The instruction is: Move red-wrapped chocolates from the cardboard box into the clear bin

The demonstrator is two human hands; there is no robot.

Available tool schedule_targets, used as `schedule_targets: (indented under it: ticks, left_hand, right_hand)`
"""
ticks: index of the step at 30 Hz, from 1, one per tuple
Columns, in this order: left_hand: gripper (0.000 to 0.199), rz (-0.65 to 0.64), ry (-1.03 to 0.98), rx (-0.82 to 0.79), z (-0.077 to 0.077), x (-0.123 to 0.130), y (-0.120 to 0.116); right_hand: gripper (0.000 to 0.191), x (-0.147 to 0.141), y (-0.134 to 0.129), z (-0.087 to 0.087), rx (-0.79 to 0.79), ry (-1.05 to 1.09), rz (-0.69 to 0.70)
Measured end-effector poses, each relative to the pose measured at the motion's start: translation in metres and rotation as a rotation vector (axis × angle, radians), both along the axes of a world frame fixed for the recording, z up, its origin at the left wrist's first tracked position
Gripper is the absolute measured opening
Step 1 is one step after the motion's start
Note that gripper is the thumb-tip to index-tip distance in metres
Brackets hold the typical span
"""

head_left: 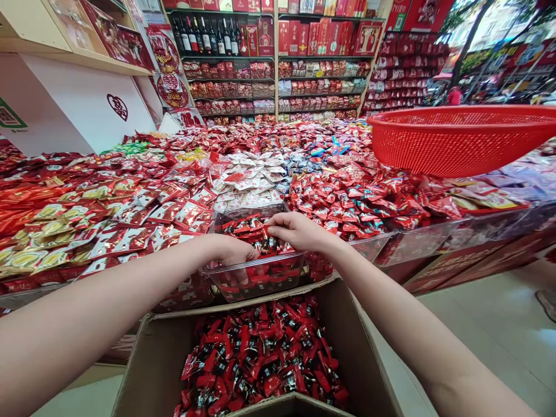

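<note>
A clear plastic bin [260,262] at the counter's front edge holds red and black wrapped candies [249,223]. My left hand [232,255] reaches down inside it at the left, its fingers partly hidden behind the front wall and among the candies. At the bin's right side, my right hand [297,230] has thumb and index finger pinched together at a red and black wrapper. Below the bin stands an open cardboard box [152,359], with a heap of similar red and black candies [264,353] inside.
Piles of wrapped sweets [143,202] cover the counter around the bin. A red mesh basket [456,142] rests on the piles at the right. Stocked shelves [276,58] stand behind. A person's foot [546,304] shows at the right edge, on the tiled floor [490,324].
</note>
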State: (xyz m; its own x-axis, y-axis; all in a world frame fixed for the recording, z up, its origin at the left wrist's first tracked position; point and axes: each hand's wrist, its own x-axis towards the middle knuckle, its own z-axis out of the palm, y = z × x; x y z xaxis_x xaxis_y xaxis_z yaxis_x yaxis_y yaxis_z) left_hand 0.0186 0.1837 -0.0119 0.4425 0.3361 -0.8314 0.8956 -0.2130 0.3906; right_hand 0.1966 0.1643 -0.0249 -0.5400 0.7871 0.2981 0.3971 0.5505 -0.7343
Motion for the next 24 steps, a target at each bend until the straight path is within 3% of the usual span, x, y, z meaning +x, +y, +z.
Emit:
schedule_targets:
  ticks: [3,15,24]
  left_hand:
    - [0.053,-0.024,0.038,-0.052,0.0027,-0.0015,0.0021]
    - [0.050,-0.009,0.107,-0.233,0.0049,-0.0006,0.0023]
    - [0.046,0.000,0.053,-0.149,0.0098,-0.0006,0.0043]
  right_hand:
    - [0.018,-0.0002,-0.0002,0.0005,-0.015,0.005,0.001]
    - [0.018,0.0014,0.0001,0.0004,-0.005,-0.011,-0.003]
    - [0.018,0.0005,0.0003,0.0005,0.005,-0.008,-0.005]
